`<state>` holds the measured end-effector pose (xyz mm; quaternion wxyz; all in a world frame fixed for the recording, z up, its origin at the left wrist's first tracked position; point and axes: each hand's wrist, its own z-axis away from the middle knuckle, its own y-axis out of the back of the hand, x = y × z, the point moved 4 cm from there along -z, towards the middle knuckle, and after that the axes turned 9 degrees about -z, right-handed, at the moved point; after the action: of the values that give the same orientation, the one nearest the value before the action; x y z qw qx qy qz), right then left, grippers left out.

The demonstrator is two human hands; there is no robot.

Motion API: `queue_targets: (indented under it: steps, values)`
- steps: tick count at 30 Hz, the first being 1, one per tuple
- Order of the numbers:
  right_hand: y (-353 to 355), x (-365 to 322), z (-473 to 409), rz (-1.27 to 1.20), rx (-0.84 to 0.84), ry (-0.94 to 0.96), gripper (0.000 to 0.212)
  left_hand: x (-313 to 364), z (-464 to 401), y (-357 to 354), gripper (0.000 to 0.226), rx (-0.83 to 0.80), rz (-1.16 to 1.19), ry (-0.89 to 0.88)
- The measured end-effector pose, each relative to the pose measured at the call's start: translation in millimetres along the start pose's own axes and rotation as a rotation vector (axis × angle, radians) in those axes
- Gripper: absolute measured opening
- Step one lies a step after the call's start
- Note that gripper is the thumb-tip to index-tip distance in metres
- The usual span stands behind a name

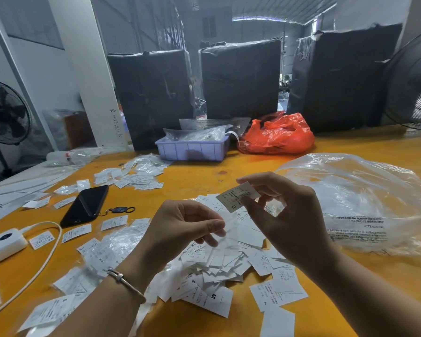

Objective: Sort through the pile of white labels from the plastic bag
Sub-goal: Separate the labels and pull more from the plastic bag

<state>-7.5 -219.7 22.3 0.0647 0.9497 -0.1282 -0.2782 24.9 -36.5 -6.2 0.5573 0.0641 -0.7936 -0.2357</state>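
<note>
White labels point(219, 271) are heaped in a loose pile on the near middle of the yellow table point(195, 181), under both hands. More labels are spread out to the left and far left of the pile.

One label point(237, 197), marked with an S, is held up above the pile by the right hand point(287, 212). It is pinched between the thumb and the fingertips, with the printed side turned up. The right wrist is bent, and the forearm comes in from the near right corner.

The left hand point(180, 227) is raised just left of the right hand, palm turned to the right. Its thumb and fingers are closed on a small clear sleeve point(225, 237), which hangs down over the pile. A thin bracelet point(125, 282) is worn on the left wrist.

A big clear plastic bag point(357, 203) is lying on the right side of the table, near the right hand but not touching it. A black phone point(85, 205) is seen to the left, and a white charger point(3, 246) with a cable at the left edge. A pale blue tray point(192, 149) and a red bag point(277, 135) are set at the far side.
</note>
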Motion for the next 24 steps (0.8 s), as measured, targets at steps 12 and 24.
queue_targets:
  steps: [12, 24]
  values:
    - [-7.3, 6.6, 3.5, 0.076, -0.142, -0.058, 0.026, 0.9, 0.7, -0.4, 0.021, -0.036, 0.015, 0.005]
    - [-11.2, 11.8, 5.3, 0.137, -0.141, -0.136, 0.030, 3.6, 1.4, -1.0, 0.027, -0.029, 0.019, -0.014]
